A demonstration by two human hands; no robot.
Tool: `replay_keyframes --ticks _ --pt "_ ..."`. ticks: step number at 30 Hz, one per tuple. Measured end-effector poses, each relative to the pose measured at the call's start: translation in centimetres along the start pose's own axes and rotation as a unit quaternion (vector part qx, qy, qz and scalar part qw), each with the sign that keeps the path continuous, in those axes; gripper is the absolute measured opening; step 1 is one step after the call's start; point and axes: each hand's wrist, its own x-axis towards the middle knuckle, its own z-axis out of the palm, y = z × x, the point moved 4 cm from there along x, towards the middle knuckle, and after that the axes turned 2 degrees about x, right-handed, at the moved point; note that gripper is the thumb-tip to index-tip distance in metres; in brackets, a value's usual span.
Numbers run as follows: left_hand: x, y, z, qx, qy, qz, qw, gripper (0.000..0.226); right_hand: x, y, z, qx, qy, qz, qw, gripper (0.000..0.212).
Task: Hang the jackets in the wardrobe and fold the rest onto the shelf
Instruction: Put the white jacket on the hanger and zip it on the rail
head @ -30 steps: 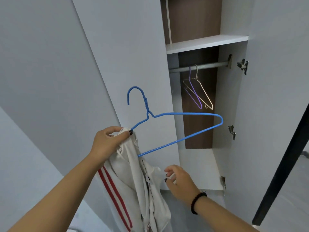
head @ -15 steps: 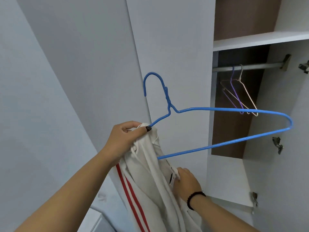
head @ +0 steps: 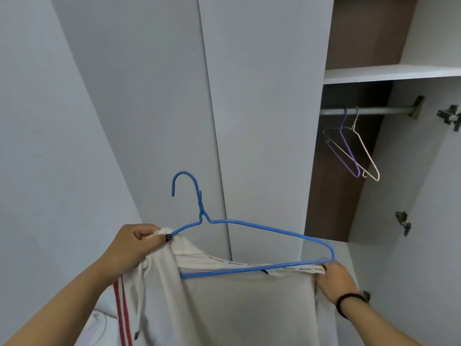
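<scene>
there is just one view - a camera on the person's head, looking forward and up a bit at the open wardrobe [head: 361, 171]. it sits close, so both arms reach in from the bottom edge.

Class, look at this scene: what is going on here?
A person is fitting a white jacket with red stripes onto a blue wire hanger. The left hand pinches fabric at one hanger end; the right hand grips it at the other. Two empty wire hangers hang on the metal wardrobe rail.

a purple hanger [head: 348, 148] and a white hanger [head: 364, 152] hang from the wardrobe rail [head: 379, 110].
</scene>
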Motion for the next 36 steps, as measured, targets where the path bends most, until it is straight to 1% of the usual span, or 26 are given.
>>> replay_keyframes --ticks 2,5,6,8,10,14,20,24,27,29,32,36 --pt "0.3 -0.2 0.2 0.019 -0.008 0.017 1.000 0.053 0.5 0.1 -0.8 0.068 0.000 0.032 0.997 0.017" --pt "0.8 -0.8 0.3 0.020 -0.002 0.024 0.999 0.045 1.1 -0.1 -2.2 0.087 -0.008 0.032 0.996 0.028" --pt "0.9 -1.1 0.5 0.018 0.002 0.019 1.000 0.040 1.2 -0.4 -3.0 0.100 -0.005 0.030 0.995 0.027" --pt "0.9 -1.8 0.9 0.013 0.008 0.004 1.000 0.039 1.4 -1.2 -4.7 0.109 0.006 0.016 0.994 0.022" --pt "1.0 -2.0 1.6 0.014 0.009 -0.005 1.000 0.042 1.6 -2.3 -6.2 0.095 0.021 -0.003 0.995 0.020" --pt "0.7 -1.1 3.8 0.020 0.000 0.006 1.000 0.047 2.1 -4.4 -8.7 0.074 0.034 -0.030 0.996 0.027" --pt "0.3 1.2 6.6 -0.013 -0.014 0.011 1.000 0.054 2.6 -6.6 -12.1 0.063 0.049 -0.080 0.994 0.028" --pt "-0.4 2.7 8.4 -0.011 0.003 -0.003 1.000 0.054 3.0 -6.9 -14.2 0.038 0.047 -0.103 0.993 0.028" --pt "-0.8 4.1 9.4 -0.002 0.018 -0.009 1.000 0.052 3.1 -6.6 -15.7 0.030 0.048 -0.119 0.991 0.033" --pt "-1.0 5.2 10.0 0.024 0.028 -0.008 0.999 0.049 3.0 -6.3 -16.5 0.016 0.035 -0.128 0.991 0.034" --pt "-1.6 7.1 11.4 0.125 0.051 0.000 0.991 0.051 2.9 -5.5 -17.1 -0.019 0.019 -0.124 0.992 0.033" --pt "-2.7 10.1 14.7 0.237 0.090 0.010 0.967 0.048 2.1 -4.8 -17.4 -0.100 0.041 -0.115 0.987 0.027"
